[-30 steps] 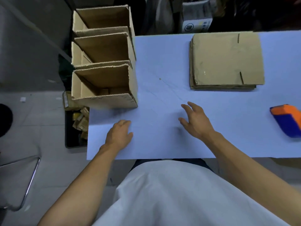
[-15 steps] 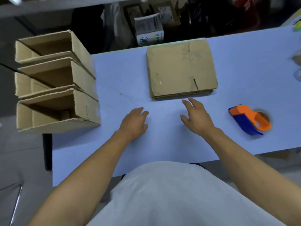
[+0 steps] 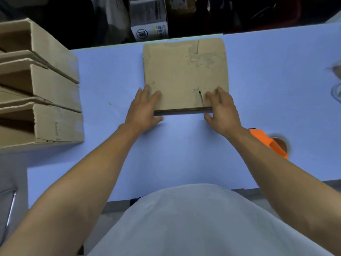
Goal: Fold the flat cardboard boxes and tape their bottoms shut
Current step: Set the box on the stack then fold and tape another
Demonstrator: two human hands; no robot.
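A stack of flat cardboard boxes lies on the blue table straight ahead. My left hand rests on the stack's near-left corner, fingers straight on top and thumb at the front edge. Over at the near-right corner, my right hand lies the same way, with its thumb by the front edge. Three folded boxes stand in a row at the table's left end, their openings facing left. An orange tape dispenser sits at the right, partly hidden behind my right forearm.
Printed cartons and dark clutter stand beyond the table's far edge. A metal chair frame shows at the lower left. Something pale and blurred lies at the table's right edge.
Both hands moved forward from the bare table onto the near corners of the flat stack. The view shifted, bringing the stack closer and more central.
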